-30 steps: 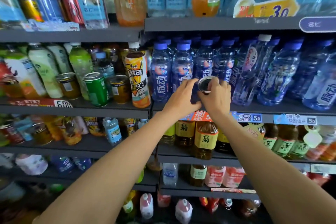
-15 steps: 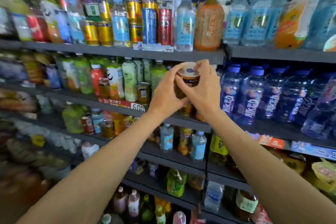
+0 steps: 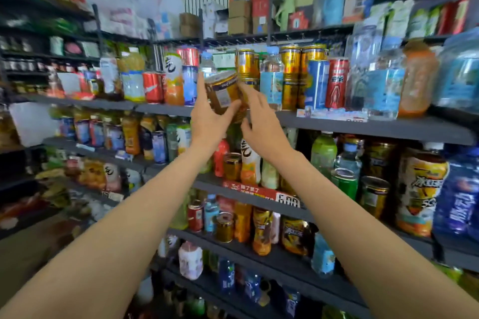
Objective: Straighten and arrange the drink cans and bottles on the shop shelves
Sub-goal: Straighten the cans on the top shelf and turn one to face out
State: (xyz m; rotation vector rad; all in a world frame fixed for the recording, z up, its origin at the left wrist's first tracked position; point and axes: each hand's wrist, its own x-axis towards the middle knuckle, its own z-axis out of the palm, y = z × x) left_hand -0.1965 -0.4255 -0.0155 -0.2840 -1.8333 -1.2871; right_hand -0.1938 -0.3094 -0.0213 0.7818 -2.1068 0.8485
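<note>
A short brown-and-gold can (image 3: 223,90) is held tilted in front of the upper drinks shelf (image 3: 363,127). My left hand (image 3: 210,119) grips it from below and the left, thumb up its side. My right hand (image 3: 261,122) touches its right side with relaxed fingers. Stacked gold cans (image 3: 246,65) stand right behind it. A clear water bottle (image 3: 271,80), more gold cans (image 3: 290,77), a blue can (image 3: 316,83) and a red can (image 3: 336,83) line the shelf to the right.
Lower shelves hold mixed bottles and cans, among them a green can (image 3: 344,184) and blue-labelled water bottles (image 3: 456,202). Red cola cans (image 3: 153,87) and an orange juice bottle (image 3: 173,80) stand left of the hands. Cardboard boxes (image 3: 239,15) sit on the top rack.
Both hands carried the can up from the blue-bottle shelf to the shelf above, and my view swung upward and left. The can now tilts, and my right hand has loosened on it.
</note>
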